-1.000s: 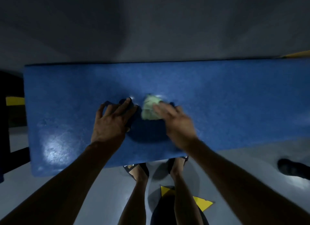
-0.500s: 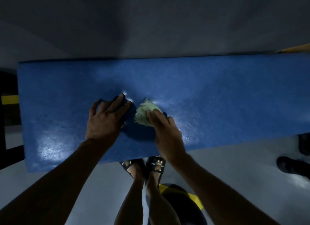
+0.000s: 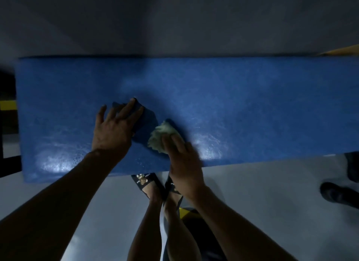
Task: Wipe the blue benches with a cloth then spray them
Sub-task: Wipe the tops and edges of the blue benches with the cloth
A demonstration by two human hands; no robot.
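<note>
Head view: I see my left hand (image 3: 113, 128) resting flat, fingers spread, on the blue bench (image 3: 242, 109), near its middle. My right hand (image 3: 182, 163) sits just right of it at the near edge, fingers pressed down on a crumpled pale-green cloth (image 3: 161, 136) that lies on the bench top. The two hands are close but apart, and my sandalled feet (image 3: 153, 185) stand on the grey floor (image 3: 262, 192) below the near edge.

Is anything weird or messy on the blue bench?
Nothing looks spilled or broken. The blue bench has shiny patches near its front edge, maybe wetness or just glare. The right hand presses a crumpled pale green cloth on it, and the left hand rests flat beside it.
</note>
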